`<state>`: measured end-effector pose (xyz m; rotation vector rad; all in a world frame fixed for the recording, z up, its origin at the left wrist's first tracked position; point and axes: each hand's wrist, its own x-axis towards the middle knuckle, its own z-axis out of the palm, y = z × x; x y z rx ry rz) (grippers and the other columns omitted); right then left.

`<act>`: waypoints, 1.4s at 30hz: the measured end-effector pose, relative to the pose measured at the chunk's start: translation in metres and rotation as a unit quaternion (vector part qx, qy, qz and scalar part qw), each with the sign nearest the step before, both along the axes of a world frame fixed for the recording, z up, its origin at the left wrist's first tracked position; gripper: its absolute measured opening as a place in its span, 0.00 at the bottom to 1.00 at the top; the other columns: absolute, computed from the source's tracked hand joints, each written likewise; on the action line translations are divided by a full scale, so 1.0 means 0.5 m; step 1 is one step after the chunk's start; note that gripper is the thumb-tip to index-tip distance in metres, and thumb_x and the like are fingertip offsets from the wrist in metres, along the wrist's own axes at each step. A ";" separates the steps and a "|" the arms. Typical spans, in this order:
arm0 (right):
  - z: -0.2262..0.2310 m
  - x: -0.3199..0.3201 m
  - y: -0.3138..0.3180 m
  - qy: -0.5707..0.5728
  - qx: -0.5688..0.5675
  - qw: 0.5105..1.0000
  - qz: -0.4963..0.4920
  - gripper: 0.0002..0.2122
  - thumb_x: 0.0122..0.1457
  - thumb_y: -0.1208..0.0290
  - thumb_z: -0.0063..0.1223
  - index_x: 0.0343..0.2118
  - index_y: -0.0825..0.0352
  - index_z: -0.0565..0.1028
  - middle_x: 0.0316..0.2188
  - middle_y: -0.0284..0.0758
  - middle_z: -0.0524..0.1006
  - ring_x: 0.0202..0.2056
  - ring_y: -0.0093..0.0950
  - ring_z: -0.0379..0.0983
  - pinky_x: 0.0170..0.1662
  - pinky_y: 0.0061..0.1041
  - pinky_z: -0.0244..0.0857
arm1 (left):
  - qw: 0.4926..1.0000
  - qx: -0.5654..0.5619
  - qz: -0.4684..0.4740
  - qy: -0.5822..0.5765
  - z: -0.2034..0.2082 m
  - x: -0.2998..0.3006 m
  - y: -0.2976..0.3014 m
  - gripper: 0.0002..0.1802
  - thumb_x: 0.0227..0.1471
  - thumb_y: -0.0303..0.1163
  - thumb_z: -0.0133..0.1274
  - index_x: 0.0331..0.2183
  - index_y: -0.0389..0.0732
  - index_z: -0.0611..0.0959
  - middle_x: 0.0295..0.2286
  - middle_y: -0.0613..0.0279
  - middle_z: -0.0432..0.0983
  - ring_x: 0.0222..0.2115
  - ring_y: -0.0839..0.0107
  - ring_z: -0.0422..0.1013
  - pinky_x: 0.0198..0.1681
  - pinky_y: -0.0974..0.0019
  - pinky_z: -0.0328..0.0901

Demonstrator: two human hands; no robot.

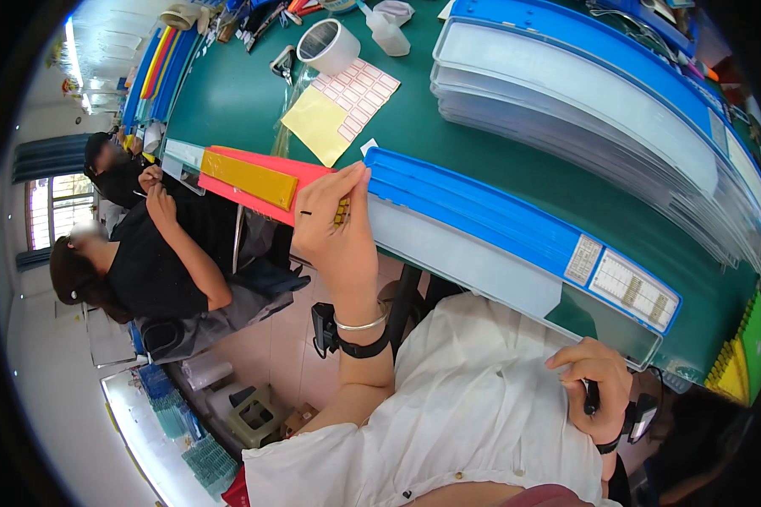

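My left hand (334, 221) is raised at the table's near edge, thumb and fingertips pinched together. They meet at the left end of a blue-edged strip (473, 198) with a clear plastic sheet below it. A small white piece (369, 146) shows just beyond the fingertips; whether I hold it, I cannot tell. A bit of yellow with dark marks shows between thumb and fingers. Low at the right, before my white shirt, my right hand (599, 384) curls around a small black object (592, 397) of unclear kind. A printed scale card (634, 290) marks the strip's right end.
A thick stack of blue-edged clear sheets (566, 110) lies farther right. Beyond my left hand are a yellow bar (249, 182) on red material, a label sheet (359, 97), a white cup (328, 48) and a bottle (387, 32). Co-workers (161, 253) sit at the left.
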<state>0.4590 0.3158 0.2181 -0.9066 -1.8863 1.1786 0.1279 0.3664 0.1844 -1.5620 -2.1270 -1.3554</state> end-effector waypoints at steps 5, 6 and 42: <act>-0.008 -0.031 0.028 0.017 -0.034 0.999 0.014 0.14 0.49 0.88 0.62 0.34 0.63 0.72 0.33 0.36 0.83 0.23 0.33 0.71 0.27 0.27 0.65 | 0.988 -0.076 0.046 0.124 0.004 -0.006 0.015 0.05 0.50 0.28 0.67 0.33 0.42 0.90 0.32 0.68 0.83 0.35 0.74 0.75 0.54 0.61 0.56; -0.008 -0.036 0.031 0.015 -0.039 0.999 0.016 0.14 0.49 0.88 0.62 0.34 0.63 0.72 0.33 0.36 0.83 0.23 0.33 0.71 0.27 0.27 0.65 | 0.982 -0.102 0.062 0.150 0.007 -0.006 0.018 0.06 0.50 0.31 0.68 0.33 0.44 0.90 0.31 0.70 0.83 0.36 0.75 0.74 0.56 0.59 0.52; -0.019 -0.048 0.049 0.047 -0.063 0.996 0.035 0.13 0.50 0.86 0.63 0.34 0.63 0.72 0.30 0.37 0.82 0.22 0.31 0.73 0.25 0.24 0.64 | 0.973 -0.132 0.023 0.189 0.001 -0.045 0.033 0.15 0.49 0.31 0.67 0.35 0.41 0.77 0.32 0.69 0.78 0.39 0.66 0.72 0.60 0.50 0.51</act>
